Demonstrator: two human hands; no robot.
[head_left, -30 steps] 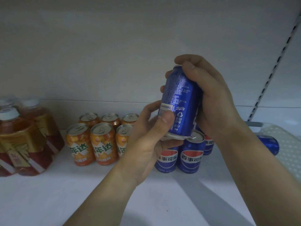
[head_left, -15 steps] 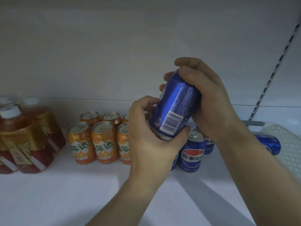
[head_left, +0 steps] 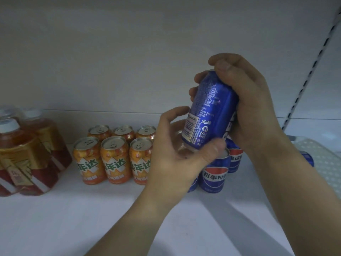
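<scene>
The blue can (head_left: 210,111) is being held in the air by both grips, just above the standing blue cans (head_left: 215,174) on the shelf (head_left: 92,218). Its long axis is being tilted, with the top leaning right into the right hand (head_left: 254,100), whose grip is being wrapped round the upper wall. The base is being cupped by the left hand (head_left: 171,159), with the thumb pressed on it. Compared with 0.5 s ago, the barcode is being turned leftward.
</scene>
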